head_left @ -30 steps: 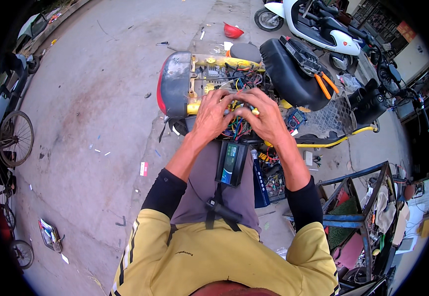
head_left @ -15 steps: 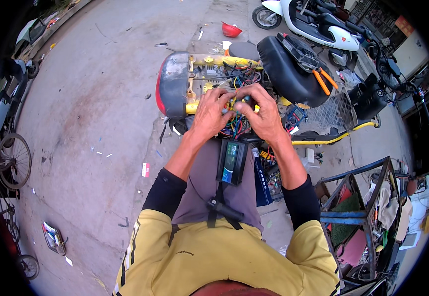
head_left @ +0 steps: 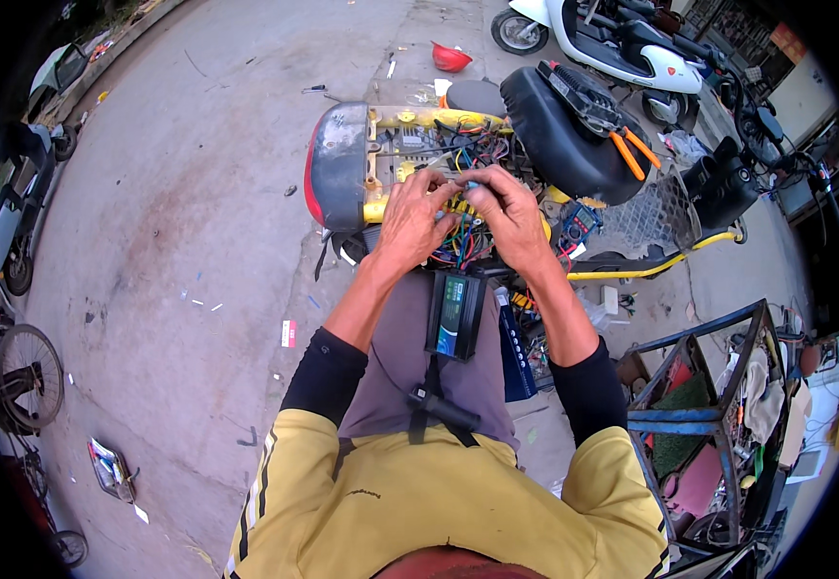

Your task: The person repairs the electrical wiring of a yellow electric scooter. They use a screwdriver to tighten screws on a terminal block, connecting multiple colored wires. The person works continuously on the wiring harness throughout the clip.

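Both of my hands are over the exposed wiring (head_left: pixel 465 234) of a yellow-framed electric scooter (head_left: pixel 395 117), their fingertips nearly meeting. My left hand (head_left: pixel 412 220) is closed in a pinch, and what lies between its fingers is too small to make out. Thumb and forefinger of my right hand (head_left: pixel 506 224) close on a small blue piece (head_left: pixel 472 184), perhaps part of a wire. Coloured wires run below my hands toward a black box with a label (head_left: pixel 455 314), which rests at my lap.
Orange-handled pliers (head_left: pixel 627 154) lie on the tilted black seat (head_left: pixel 559 135). A multimeter (head_left: pixel 582 222) sits right of my right hand. A blue-barred metal rack (head_left: pixel 680 422) of scraps stands at the right. A red helmet-like object (head_left: pixel 450 58) and white scooter (head_left: pixel 598 48) are farther off.
My right thumb has moved up to meet the forefinger, with the small blue piece now showing between them. My left hand has stayed nearly in place. The view has shifted slightly.
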Tool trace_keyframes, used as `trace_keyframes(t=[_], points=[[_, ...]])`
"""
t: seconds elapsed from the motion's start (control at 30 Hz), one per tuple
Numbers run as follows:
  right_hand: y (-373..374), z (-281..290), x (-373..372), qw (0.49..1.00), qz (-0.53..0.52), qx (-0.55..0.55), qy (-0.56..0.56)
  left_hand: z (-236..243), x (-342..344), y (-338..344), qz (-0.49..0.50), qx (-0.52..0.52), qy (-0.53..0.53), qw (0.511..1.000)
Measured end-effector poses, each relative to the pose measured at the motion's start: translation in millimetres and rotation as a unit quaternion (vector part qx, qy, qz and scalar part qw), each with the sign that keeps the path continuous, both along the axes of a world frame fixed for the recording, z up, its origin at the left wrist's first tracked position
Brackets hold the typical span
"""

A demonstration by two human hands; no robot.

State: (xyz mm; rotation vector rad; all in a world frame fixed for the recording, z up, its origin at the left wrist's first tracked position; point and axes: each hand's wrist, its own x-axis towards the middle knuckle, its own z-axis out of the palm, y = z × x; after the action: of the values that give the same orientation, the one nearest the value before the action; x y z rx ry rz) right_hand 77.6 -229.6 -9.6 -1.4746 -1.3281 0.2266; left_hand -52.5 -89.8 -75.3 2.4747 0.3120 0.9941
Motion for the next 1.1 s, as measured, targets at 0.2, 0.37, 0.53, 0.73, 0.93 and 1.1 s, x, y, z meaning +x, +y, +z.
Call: trace_keyframes(t=[0.2,0.37,0.53,0.73,0.93,1.1], points=[[2.4,1.1,7.8,0.985,-0.024,0.055,-0.163,-0.2,1.8,0.1,-0.003,-0.004,-0.002,1.000],[-11.8,20.2,2.6,0.992,-0.096,0.076,-0.014,3.8,0.5,-3.7,-0.007,-0.032,-0.006,0.999],[-14.3,10.1,19.8,0.983,-0.180,0.027,-0.033,-2.3,8.4,-4.3,0.009,-0.020,-0.059,0.998],[7.2,-28.8,35.2,0.981,-0.177,-0.013,-0.075,-4.9,23.1,-15.2,0.059,0.005,-0.074,0.996],[26.5,-38.9,39.6,0.986,-0.142,-0.066,-0.055,-9.4,30.7,-13.6,0.058,0.002,-0.105,0.993],[32.2,-25.7,35.5,0.974,-0.146,-0.149,-0.084,-9.4,28.4,-5.4,0.042,-0.006,-0.090,0.995]])
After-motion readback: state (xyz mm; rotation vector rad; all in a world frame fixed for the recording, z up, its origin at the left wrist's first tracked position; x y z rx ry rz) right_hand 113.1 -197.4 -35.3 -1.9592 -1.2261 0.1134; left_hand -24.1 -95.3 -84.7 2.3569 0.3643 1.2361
